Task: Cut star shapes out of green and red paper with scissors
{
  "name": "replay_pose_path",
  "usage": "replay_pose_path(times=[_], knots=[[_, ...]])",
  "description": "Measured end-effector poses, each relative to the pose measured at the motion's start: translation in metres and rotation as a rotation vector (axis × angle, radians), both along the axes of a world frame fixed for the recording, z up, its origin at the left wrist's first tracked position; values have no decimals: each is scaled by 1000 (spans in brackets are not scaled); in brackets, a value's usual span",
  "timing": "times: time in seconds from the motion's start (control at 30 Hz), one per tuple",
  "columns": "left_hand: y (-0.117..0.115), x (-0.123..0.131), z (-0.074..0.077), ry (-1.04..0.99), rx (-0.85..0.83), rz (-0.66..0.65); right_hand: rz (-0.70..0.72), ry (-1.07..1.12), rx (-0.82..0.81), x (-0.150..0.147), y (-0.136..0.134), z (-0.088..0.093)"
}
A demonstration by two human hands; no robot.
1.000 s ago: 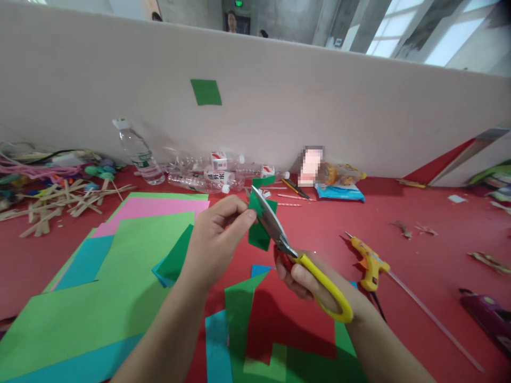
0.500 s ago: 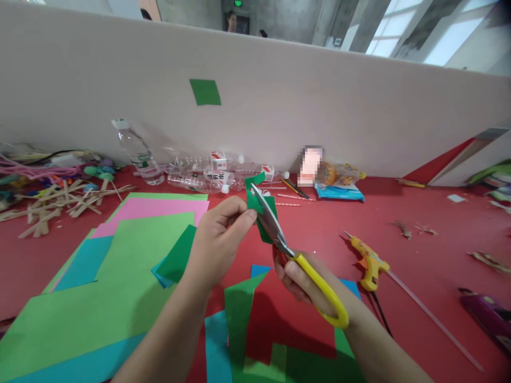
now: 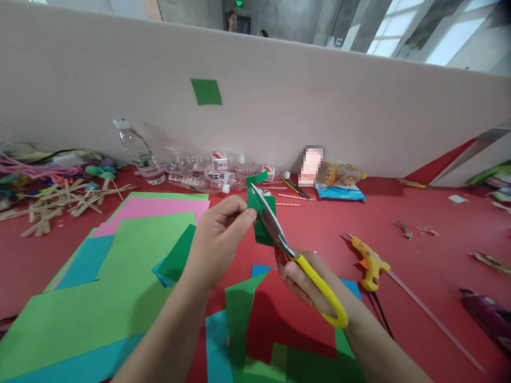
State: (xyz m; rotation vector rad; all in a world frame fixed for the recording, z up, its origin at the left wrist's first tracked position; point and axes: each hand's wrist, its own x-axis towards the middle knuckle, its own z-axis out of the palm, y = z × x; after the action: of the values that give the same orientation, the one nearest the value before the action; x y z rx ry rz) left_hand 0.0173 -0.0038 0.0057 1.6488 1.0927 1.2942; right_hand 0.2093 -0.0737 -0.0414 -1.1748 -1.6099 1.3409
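A small dark green paper scrap (image 3: 260, 223) is pinched by the left hand (image 3: 217, 242) above the red table (image 3: 419, 255), held taut against the blades of yellow-handled steel scissors (image 3: 297, 260) gripped in the right hand (image 3: 307, 279).

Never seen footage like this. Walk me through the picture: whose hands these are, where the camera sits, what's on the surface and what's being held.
The camera sits on a person's head, looking forward and down, so both bare hands belong to the wearer. The left hand pinches a small piece of dark green paper in the air. The right hand grips yellow-handled scissors, whose blades lie against that paper. Below is a red surface with sheets of coloured paper in green, pink and blue. To the right lies a yellow glue gun. Near the pale partition wall lie clear plastic bottles, and at far left a heap of wooden sticks. A green square is stuck on the wall.
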Motion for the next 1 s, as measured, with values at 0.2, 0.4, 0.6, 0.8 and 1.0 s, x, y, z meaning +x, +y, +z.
replay_pose_path(times=[0.2, 0.4, 0.6, 0.8, 1.0], knots=[[3, -5, -2, -74, -6, 5, 16, -10, 3, 2, 2, 3], [9, -10, -8, -248, -44, 9, 52, -44, -38, 5, 5, 7], [6, 0, -10, -431, -197, -70, -24, -64, 28, -5, 4, 1], [4, 9, -7, -612, -216, -66, -27, -65, 38, -10, 4, -8], [7, 3, -7, -552, -115, -6, 51, -79, 22, -2, 7, -15]])
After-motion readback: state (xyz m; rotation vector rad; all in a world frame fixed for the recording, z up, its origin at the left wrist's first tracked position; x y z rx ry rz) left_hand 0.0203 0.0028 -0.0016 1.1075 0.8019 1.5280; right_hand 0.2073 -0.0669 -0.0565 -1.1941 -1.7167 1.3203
